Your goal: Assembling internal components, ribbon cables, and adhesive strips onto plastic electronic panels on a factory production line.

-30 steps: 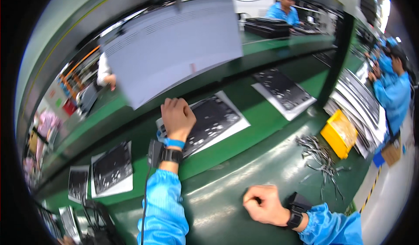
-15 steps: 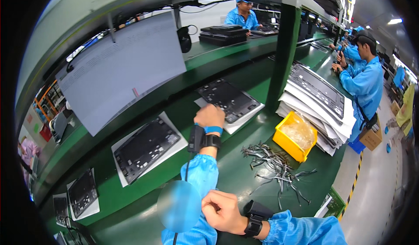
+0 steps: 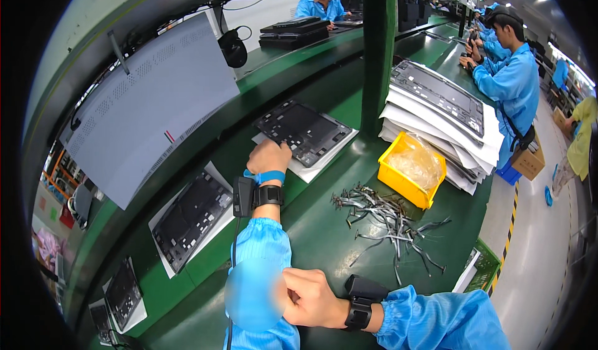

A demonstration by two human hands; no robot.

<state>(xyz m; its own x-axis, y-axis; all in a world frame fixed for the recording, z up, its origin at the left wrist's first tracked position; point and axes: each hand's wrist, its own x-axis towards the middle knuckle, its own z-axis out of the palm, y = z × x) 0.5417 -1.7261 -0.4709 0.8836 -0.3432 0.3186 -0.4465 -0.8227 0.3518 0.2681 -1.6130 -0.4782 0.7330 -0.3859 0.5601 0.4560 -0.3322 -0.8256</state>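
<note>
My left hand (image 3: 269, 157), in a blue wristband, reaches over the bench with curled fingers at the near left edge of a black laptop cover (image 3: 303, 129) lying on white sheets. Its fingertips are partly hidden, so whether they grip the cover is unclear. My right hand (image 3: 310, 297) is closed in a pinch against the blurred round patch over my left sleeve; anything between its fingers is hidden. Left of my left hand, another black cover (image 3: 193, 216) rests on white paper. Right of it lies a loose heap of thin grey cables (image 3: 386, 216) with small connectors.
A yellow bin (image 3: 408, 185) holds clear plastic bags beside a tall stack of covers and white sheets (image 3: 445, 122). A green post (image 3: 379, 63) rises behind it. Smaller-looking covers (image 3: 123, 294) lie at far left. A worker in blue (image 3: 514, 79) stands at right.
The view has shifted, so the bench appears further left. My left hand has moved slightly left along the cover's near edge. My right hand remains closed by my left sleeve.
</note>
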